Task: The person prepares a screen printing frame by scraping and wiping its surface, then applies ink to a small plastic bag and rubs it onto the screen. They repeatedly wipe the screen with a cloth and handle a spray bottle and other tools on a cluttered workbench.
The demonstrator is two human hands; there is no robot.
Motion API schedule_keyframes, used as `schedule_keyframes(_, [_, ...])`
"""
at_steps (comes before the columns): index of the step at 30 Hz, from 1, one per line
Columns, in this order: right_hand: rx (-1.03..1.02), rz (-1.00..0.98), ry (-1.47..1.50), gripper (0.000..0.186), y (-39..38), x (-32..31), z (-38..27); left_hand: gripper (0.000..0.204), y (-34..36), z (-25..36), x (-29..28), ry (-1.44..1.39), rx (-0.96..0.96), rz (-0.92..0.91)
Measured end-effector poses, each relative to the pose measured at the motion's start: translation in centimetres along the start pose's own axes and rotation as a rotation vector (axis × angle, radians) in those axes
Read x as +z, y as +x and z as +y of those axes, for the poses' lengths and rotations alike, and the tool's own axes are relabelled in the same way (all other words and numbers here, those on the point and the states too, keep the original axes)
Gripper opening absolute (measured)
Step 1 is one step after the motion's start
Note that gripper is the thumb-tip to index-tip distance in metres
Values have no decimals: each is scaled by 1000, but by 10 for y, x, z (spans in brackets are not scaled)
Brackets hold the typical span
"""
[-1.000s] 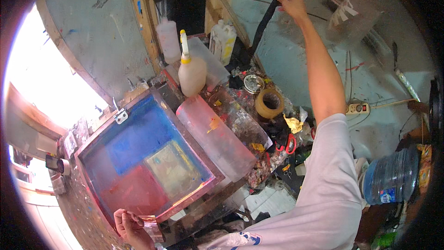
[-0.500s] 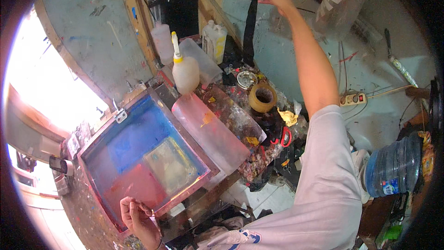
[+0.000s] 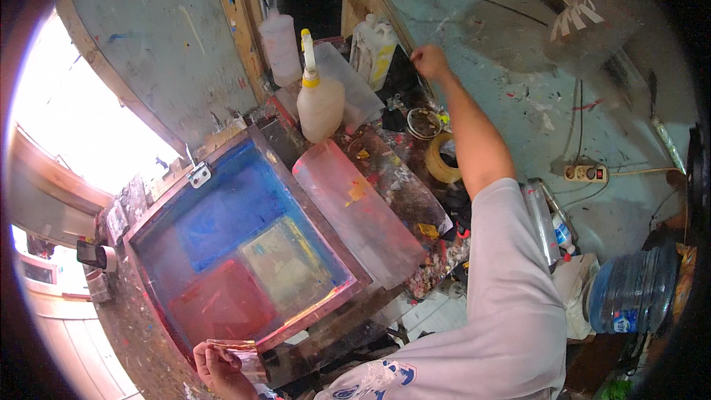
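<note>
My right hand [image 3: 432, 64] is raised at the back of the cluttered bench, fingers pinched on the top of a black cloth strip [image 3: 402, 70] beside a white jug [image 3: 367, 48] with yellow stains. My left hand [image 3: 219, 370] has curled fingers at the near-left corner of a wooden-framed screen [image 3: 230, 244] stained blue, red and pale yellow; what it holds, if anything, is unclear. A pink-tinted plastic sheet [image 3: 355, 215] lies right of the screen. Behind it stand a spray bottle [image 3: 320, 107] with a yellow collar and a pale bottle [image 3: 280, 52].
A tape roll [image 3: 442, 169] and a round lid [image 3: 423, 123] lie under my right arm. A power strip [image 3: 584, 173] with cables is at the right, above a blue water jug [image 3: 632, 289]. A bright opening [image 3: 81, 104] is at the left.
My right hand has come down and left from high up, with the dangling black strip lowered toward the bench. My left hand rose slightly, then moved back down to the screen's near edge.
</note>
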State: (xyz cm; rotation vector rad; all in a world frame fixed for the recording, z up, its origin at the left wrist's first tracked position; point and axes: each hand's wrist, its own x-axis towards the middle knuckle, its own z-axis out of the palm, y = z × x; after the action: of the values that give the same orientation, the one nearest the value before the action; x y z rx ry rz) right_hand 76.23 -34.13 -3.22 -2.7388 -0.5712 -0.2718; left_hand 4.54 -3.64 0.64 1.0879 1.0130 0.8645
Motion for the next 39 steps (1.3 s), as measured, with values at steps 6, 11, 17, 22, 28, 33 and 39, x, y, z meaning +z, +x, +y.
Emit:
schedule_keyframes(6, [227, -195, -78, 66, -14, 78, -13, 10, -3, 29, 8, 11, 23, -55])
schedule_keyframes(11, [269, -172, -234, 62, 1, 123, -16, 13, 4, 37, -2, 27, 7, 2])
schedule_keyframes(17, [297, 185, 17, 30, -10, 87, 25, 15, 9, 28, -14, 3, 3, 23])
schedule_keyframes(22, [392, 230, 376, 30, -29, 10, 22, 16, 9, 29, -15, 4, -2, 23])
schedule_keyframes(28, [-20, 191, -67, 31, -93, -17, -39, 15, 4, 25, -24, -13, 0, -54])
schedule_keyframes(33, [20, -130, -221, 38, -110, 32, -67, 14, 1, 25, -38, -50, 3, -108])
schedule_keyframes(39, [28, -313, -230, 52, -129, 44, -102, 13, -7, 31, -48, -78, 4, -9])
